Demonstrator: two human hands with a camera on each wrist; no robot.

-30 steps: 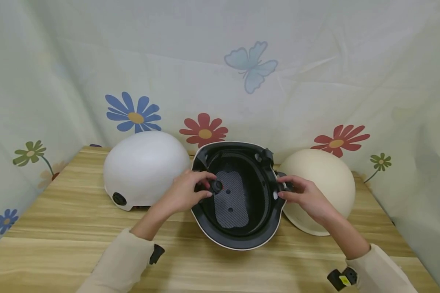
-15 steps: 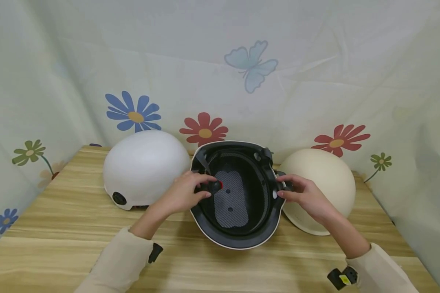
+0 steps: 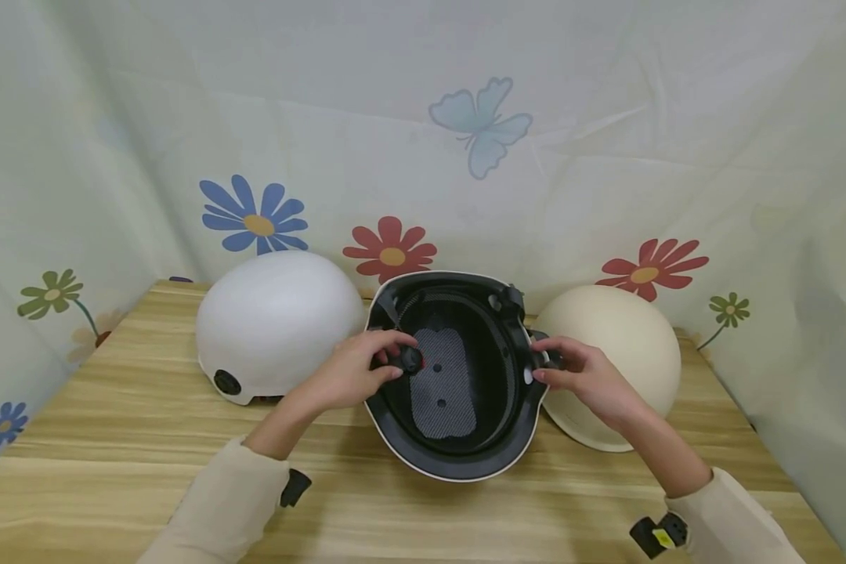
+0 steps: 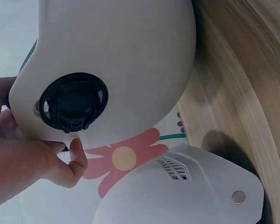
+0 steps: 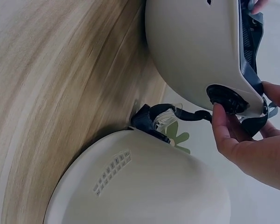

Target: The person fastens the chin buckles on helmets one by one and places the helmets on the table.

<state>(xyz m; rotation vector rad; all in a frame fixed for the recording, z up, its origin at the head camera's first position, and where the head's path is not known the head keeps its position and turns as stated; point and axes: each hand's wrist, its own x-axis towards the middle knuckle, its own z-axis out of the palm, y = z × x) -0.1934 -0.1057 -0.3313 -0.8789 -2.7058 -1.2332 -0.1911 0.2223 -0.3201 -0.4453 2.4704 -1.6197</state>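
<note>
Upside down in the middle of the head view lies a cream helmet [image 3: 458, 468], its black padded inside facing up. At its left rim my left hand [image 3: 352, 368] pinches a black chin-strap buckle [image 3: 410, 359] with a bit of red on it, between thumb and fingers. My right hand [image 3: 592, 380] grips the right side of the rim. In the right wrist view its thumb lies on the helmet's black round side disc [image 5: 226, 99], with fingers over the rim. A matching black disc [image 4: 74, 101] shows beside my left thumb in the left wrist view.
A white helmet [image 3: 275, 321], dome up, stands to the left on the wooden table [image 3: 366, 525]. A second cream helmet [image 3: 620, 368], also dome up, sits close on the right, with a black strap [image 5: 147, 119] by it. Behind hangs a flowered cloth [image 3: 324, 117].
The buckle in my left hand has turned a little, its red part showing more and then less. My right hand and the helmets have stayed in place.
</note>
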